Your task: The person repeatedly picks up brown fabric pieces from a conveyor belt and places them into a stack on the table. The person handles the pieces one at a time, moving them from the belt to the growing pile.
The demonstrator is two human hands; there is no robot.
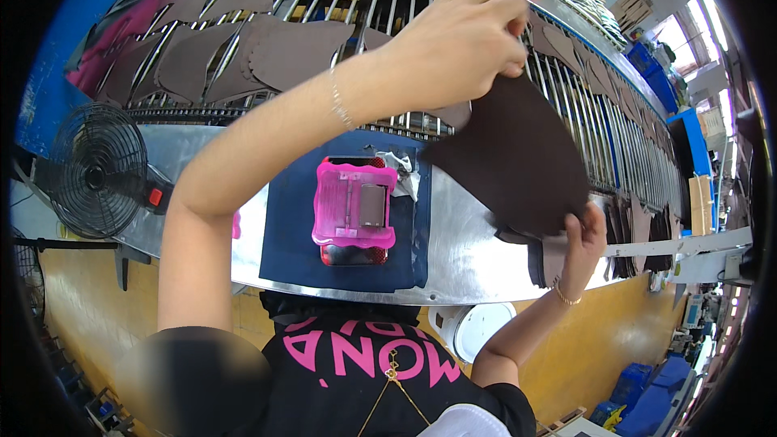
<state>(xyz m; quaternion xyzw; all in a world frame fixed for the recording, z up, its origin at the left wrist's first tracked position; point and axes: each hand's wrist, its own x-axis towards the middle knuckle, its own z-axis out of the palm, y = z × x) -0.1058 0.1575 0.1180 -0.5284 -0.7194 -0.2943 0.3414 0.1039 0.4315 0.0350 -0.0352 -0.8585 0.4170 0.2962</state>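
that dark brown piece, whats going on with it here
A person holds a dark brown cut piece up over a metal workbench, the left hand pinching its top edge and the right hand at its lower corner. A pink device sits on a blue mat below. More brown pieces lie on the roller rack behind.

Her left arm reaches up and across — elbow bent, wrist cocked, a thin bracelet on the forearm — and the left hand (457, 40) closes in a pinch at the fingertips. The right hand (584, 241) stays lower, fingers curled upward, gold bangle at the wrist.
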